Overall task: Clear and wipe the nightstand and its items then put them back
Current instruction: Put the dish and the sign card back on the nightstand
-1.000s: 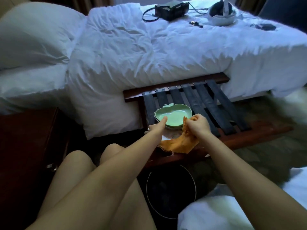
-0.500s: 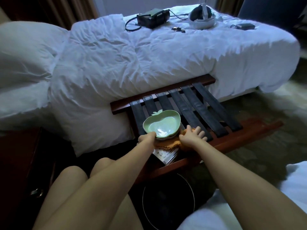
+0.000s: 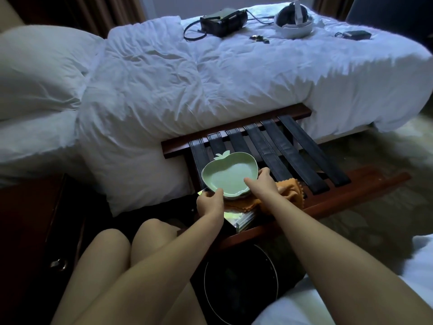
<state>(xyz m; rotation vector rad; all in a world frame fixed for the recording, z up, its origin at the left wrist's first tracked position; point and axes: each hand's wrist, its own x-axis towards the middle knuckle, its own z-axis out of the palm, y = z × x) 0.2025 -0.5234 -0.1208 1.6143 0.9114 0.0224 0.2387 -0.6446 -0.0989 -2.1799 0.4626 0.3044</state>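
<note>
Dim bedroom, white bed (image 3: 210,90), with a strap-top luggage rack (image 3: 293,148) right beside it. The green apple-shaped dish (image 3: 230,178) is at the rack's near end, over an orange cloth (image 3: 290,193). The left hand (image 3: 209,204) pinches its near rim and the right hand (image 3: 263,182) grips the right rim.

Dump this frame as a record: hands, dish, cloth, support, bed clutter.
left hand: grips near rim of green apple-shaped dish
right hand: holds dish's right rim, thumb inside
dish state: empty, upright, over orange cloth; lifted or resting, cannot tell
under cloth: stack of booklets
support: luggage rack, black straps, wooden frame, against the bed
on bed: black bag, white headset, keys, small black device
</note>
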